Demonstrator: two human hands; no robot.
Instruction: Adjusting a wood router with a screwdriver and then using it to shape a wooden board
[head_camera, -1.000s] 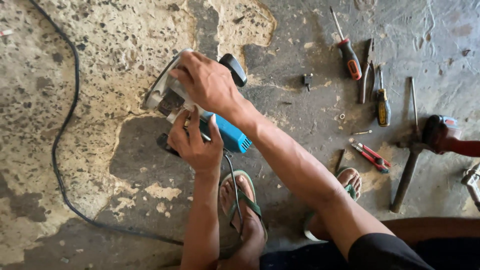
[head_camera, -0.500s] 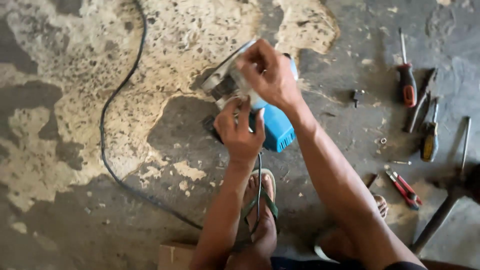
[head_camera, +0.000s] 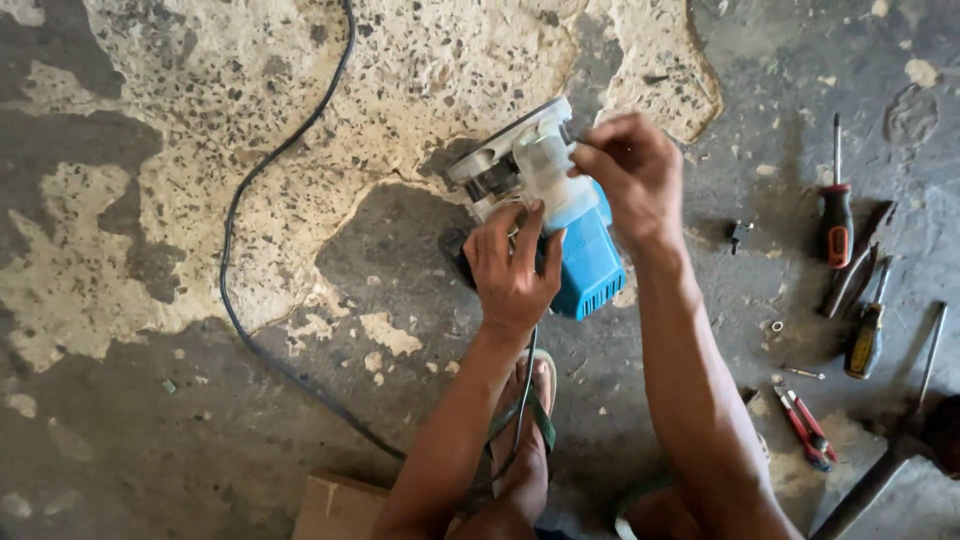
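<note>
While both hands work on it, the blue and grey power tool (head_camera: 560, 215) sits just above the floor (head_camera: 150, 440), near the middle of the view where a pale worn patch of concrete meets a darker stain. Its grey metal guard end points up and to the left; its blue body slants down to the right. The left hand (head_camera: 512, 270) comes up from below and wraps the tool's lower side, fingers curled and pressed together against the housing, thumb hidden behind it. The right hand (head_camera: 632, 178) closes over the tool from the right, fingertips pinching the pale grey part by the guard; what lies under them cannot be made out. A black cord (head_camera: 262, 180) runs from the top edge of the view, bends down the left side of the tool and well apart from it, then swings back toward the person's foot in a green-strapped sandal (head_camera: 525, 420) right under the left wrist. To the left of the cord the floor lies bare and wide. On the right, room is tighter: a small dark part (head_camera: 738, 234) lies near the right forearm, then a red-handled screwdriver (head_camera: 836, 215), a yellow-handled screwdriver (head_camera: 866, 335) and red pliers (head_camera: 805, 428) toward the right edge. A cardboard corner (head_camera: 340, 508) shows at the bottom edge.
</note>
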